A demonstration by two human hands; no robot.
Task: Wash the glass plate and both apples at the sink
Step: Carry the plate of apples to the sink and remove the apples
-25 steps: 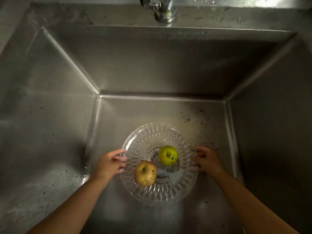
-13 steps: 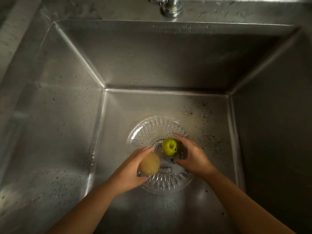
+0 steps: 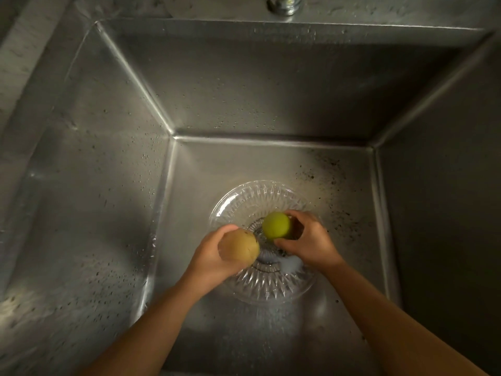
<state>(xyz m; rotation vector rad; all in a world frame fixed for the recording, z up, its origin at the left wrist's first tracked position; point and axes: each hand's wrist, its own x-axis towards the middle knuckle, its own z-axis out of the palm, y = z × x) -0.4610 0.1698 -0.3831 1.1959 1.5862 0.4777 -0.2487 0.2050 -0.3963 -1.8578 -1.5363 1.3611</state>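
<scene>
A cut-glass plate [image 3: 254, 198] lies on the floor of a deep steel sink [image 3: 217, 164]. My left hand [image 3: 210, 257] grips a yellow-brown apple [image 3: 239, 248] above the plate's left side. My right hand [image 3: 309, 240] grips a green apple [image 3: 276, 225] over the plate's middle. Both apples are lifted off the glass. The hands cover the plate's centre and part of its near rim.
The base of a chrome tap [image 3: 282, 4] shows at the top edge, with no water visible from it. The sink walls rise steeply on the left [image 3: 81, 185], back and right. Dark specks dot the sink floor at the right [image 3: 339, 185].
My hands left the plate's rim, closed round one apple each and raised them off the plate. The view has tilted down a little.
</scene>
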